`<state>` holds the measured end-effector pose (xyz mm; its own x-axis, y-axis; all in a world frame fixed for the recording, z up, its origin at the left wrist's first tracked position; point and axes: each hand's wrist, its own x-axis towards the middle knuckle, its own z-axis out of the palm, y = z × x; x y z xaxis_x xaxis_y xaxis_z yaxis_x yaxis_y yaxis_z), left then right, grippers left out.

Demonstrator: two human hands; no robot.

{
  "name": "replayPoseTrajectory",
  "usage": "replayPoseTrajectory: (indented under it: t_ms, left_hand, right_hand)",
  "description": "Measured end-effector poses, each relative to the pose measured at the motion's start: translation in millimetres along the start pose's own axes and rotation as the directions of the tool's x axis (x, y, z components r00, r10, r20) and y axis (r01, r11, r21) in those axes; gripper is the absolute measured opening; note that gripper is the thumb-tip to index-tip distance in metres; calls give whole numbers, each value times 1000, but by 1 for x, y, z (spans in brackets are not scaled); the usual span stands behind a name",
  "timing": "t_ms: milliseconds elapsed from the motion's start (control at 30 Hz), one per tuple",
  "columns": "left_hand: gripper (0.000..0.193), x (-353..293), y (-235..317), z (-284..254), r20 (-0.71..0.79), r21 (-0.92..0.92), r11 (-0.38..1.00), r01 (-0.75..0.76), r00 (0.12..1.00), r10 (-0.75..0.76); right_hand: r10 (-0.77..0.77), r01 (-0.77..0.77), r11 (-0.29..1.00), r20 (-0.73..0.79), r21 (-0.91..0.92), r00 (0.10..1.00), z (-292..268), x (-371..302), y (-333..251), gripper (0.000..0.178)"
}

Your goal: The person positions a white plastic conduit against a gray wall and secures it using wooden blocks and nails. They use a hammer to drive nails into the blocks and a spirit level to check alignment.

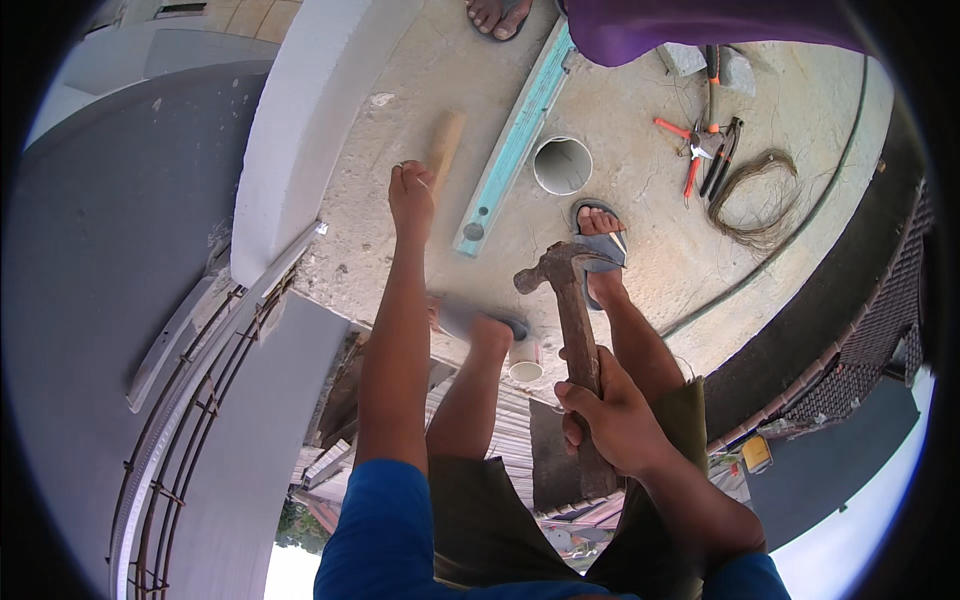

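Head view: right hand (612, 418) clenched low on hammer (572, 320) handle; head-heavy, stiff, likely grips best there. Left hand (411, 196) pinching nail (419, 178), thin, slippery.

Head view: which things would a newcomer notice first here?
First, the claw hammer at centre, raised in the right hand above a concrete slab. Next, the left hand pinching a nail beside a wooden piece. Upper right, orange-handled pliers lie near a wire coil.
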<state>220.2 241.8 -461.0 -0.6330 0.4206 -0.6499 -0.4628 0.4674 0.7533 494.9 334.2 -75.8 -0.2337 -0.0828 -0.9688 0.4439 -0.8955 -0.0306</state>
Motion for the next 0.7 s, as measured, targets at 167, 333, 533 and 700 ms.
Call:
replayPoseTrajectory:
  t_ms: [167,333,533,700]
  left_hand:
    - [35,0,20,24,-34,108,992,-71,997,75]
    - [27,1,23,47,-99,242,928,-283,944,314]
    - [26,33,-6,72,-159,351,800,-487,811,564]
    - [23,35,-17,84,-231,284,820,-497,794,562]
  right_hand:
    - [-118,100,984,-116,-148,986,7,6,-12,29]
    - [-172,115,897,-99,-426,980,-10,36,-45,38]
    - [-510,311,374,86,-874,856,-38,141,-115,39]
    - [-690,548,112,332,-829,643,-23,188,-151,46]
